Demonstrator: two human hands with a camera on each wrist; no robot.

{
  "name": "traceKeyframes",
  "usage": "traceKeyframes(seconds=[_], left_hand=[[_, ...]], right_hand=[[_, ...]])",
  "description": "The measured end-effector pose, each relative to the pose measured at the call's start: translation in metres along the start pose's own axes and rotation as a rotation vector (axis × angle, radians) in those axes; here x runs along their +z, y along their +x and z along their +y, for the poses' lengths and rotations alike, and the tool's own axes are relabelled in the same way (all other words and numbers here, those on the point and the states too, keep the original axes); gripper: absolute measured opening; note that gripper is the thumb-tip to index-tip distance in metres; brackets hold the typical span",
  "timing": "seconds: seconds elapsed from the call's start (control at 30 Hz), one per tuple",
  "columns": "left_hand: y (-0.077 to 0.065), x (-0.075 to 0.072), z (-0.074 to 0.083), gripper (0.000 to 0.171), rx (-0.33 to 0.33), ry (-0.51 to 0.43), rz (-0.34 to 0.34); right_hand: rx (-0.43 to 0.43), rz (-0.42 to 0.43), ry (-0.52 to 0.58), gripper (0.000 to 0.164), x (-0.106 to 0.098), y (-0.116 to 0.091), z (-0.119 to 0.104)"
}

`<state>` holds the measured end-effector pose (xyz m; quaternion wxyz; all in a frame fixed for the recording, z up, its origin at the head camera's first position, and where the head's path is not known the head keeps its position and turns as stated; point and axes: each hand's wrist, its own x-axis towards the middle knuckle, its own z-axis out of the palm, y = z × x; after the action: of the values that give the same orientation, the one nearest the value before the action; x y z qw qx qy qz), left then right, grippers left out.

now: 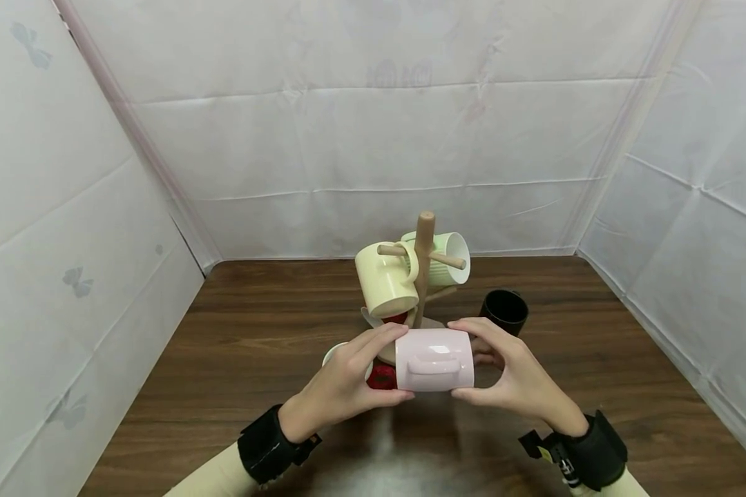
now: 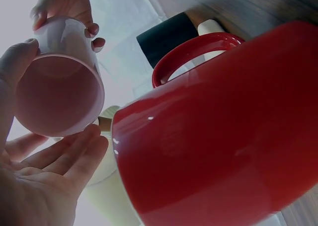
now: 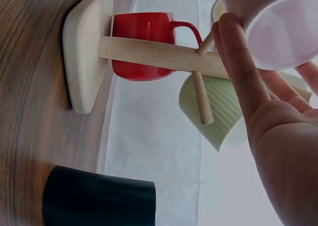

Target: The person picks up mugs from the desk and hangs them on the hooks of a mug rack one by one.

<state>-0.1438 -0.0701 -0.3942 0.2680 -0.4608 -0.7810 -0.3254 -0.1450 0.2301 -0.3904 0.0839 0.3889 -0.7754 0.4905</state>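
A pink mug (image 1: pixel 435 355) lies sideways in the air between my two hands, its handle facing me. My left hand (image 1: pixel 354 369) grips the open end, thumb below and fingers above in the head view. At the other end my right hand (image 1: pixel 519 373) holds the mug the same way. In the left wrist view the pink mug's inside (image 2: pixel 59 94) faces the camera. Behind the mug stands a wooden mug tree (image 1: pixel 425 276). A cream mug (image 1: pixel 382 279) and a ribbed green mug (image 1: pixel 454 255) hang from its pegs.
A red mug (image 1: pixel 382 376) stands close by my left hand, partly hidden by it. Another patch of red (image 1: pixel 394 318) shows beneath the cream mug. To the right of the tree, a black mug (image 1: pixel 504 310) stands on the wooden table (image 1: pixel 236 366). White sheets (image 1: pixel 373 138) enclose the table.
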Motion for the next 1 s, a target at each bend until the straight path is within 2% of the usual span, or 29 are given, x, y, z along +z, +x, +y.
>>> traceKeyframes(seconds=[0.3, 0.63, 0.87, 1.0], left_hand=[[-0.004, 0.001, -0.004, 0.086, -0.047, -0.018, -0.028], [-0.010, 0.001, -0.007, 0.083, -0.143, -0.006, -0.071], [-0.012, 0.002, -0.011, 0.080, -0.247, -0.022, -0.110], [-0.013, 0.004, -0.013, 0.079, -0.278, -0.002, -0.137]], right_hand=[[0.034, -0.030, 0.004, 0.084, 0.002, 0.003, 0.008], [0.060, -0.052, 0.015, 0.082, 0.004, 0.008, 0.015], [0.088, -0.048, 0.040, 0.077, 0.008, 0.010, 0.024], [0.092, -0.042, 0.029, 0.075, 0.009, 0.010, 0.028]])
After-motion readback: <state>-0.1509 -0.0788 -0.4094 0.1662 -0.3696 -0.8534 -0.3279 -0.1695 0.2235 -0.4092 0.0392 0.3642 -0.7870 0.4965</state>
